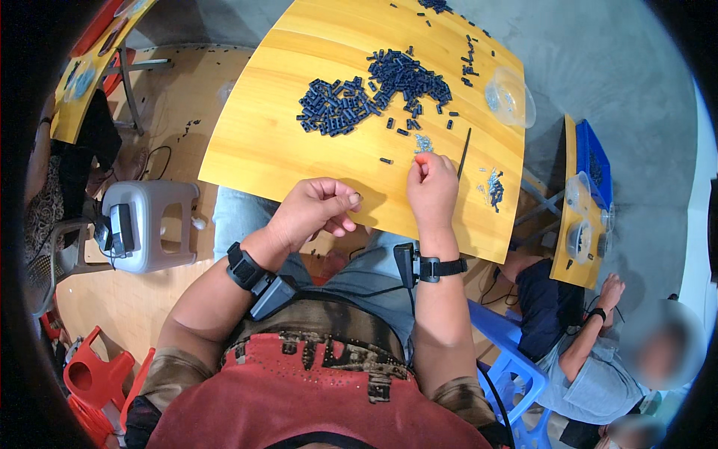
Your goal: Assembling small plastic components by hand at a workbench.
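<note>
Blocks, navy to nearly black, lie in a broad spread at the upper centre of the frame, on the yellow wood-grained counter before us. They are small and oblong with straight edges, and many show round holes in their faces. To the right of that spread and touching it, we see a denser heap of dark parts piled over one another, with a few strays below it.

Our left hand is just left of the frame's centre, over the counter's near edge; its grip is pinched, thumb opposite forefinger, on a small dark piece mostly hidden by the fingertips. Our right hand, right of centre, has its fingers curled inward beside a little pile of silvery bits; we cannot tell how far that grip is open or whether it has hold of anything. One loose dark block lies between our hands, slightly above. A thin black rod slants right of the right hand, and beyond it lies a mixed silvery and dark cluster.
</note>
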### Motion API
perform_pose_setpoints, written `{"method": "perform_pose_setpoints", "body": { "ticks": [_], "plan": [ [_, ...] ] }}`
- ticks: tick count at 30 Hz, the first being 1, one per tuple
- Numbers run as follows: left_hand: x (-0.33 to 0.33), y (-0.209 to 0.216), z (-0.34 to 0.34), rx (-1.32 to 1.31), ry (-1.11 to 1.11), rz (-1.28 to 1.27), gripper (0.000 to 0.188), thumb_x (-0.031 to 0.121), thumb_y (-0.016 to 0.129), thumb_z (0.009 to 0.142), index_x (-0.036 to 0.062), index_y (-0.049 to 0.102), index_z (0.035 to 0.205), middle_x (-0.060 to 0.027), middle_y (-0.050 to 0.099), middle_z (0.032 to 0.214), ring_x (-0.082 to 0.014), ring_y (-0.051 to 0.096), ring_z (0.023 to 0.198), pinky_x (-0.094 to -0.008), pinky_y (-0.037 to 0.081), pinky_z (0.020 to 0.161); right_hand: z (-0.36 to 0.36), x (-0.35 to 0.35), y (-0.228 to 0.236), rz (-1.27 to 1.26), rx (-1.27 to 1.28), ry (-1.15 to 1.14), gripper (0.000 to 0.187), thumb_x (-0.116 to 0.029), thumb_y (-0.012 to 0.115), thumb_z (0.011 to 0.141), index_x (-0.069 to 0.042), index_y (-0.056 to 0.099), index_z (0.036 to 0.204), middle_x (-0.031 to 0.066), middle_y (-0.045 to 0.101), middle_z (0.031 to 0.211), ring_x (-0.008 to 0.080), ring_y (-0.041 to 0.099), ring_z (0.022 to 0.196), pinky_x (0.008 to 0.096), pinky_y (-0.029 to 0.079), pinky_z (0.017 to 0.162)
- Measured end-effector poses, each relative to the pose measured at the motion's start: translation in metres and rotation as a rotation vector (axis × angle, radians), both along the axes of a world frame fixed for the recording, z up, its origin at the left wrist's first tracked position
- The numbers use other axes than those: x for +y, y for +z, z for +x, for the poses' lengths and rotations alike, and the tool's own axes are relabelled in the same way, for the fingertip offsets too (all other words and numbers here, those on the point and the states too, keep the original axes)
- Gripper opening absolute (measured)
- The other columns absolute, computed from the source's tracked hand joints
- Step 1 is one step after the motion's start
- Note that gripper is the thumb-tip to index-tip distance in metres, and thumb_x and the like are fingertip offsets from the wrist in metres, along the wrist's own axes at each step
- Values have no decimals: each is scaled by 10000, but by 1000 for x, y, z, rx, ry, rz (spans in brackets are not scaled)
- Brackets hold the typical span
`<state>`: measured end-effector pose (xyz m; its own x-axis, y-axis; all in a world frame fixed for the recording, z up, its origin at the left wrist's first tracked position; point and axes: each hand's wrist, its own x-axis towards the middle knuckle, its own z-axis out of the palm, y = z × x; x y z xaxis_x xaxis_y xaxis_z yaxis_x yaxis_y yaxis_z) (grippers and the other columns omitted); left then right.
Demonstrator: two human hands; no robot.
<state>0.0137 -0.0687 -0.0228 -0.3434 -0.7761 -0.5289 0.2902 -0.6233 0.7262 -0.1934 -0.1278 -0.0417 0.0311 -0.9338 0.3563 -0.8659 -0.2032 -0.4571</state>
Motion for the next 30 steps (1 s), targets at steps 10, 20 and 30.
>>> {"method": "perform_pose_setpoints", "body": {
  "ticks": [10,20,30],
  "plan": [
    [0,1,0,-1,-10,-9,189,257,603,888,68,604,866,-13,606,618,-71,564,490,-184,445,445,-5,6,-3,-20,-19,-61,56,-31,596,716,-27,588,772,130,575,748,319,556,737,405,464,651],
    [1,1,0,-22,-5,-9,184,254,600,889,71,605,865,-16,611,610,-71,567,481,-185,439,429,-6,9,-4,-50,-48,-58,65,-39,607,726,-22,601,789,123,581,732,293,567,697,380,466,631],
    [2,-1,1,-4,-5,-40,197,243,606,885,46,605,882,-12,606,637,-73,573,512,-188,459,465,-13,10,4,-16,-292,-101,52,-36,603,776,-12,622,818,110,589,731,220,574,607,310,472,574]
  ]
}}
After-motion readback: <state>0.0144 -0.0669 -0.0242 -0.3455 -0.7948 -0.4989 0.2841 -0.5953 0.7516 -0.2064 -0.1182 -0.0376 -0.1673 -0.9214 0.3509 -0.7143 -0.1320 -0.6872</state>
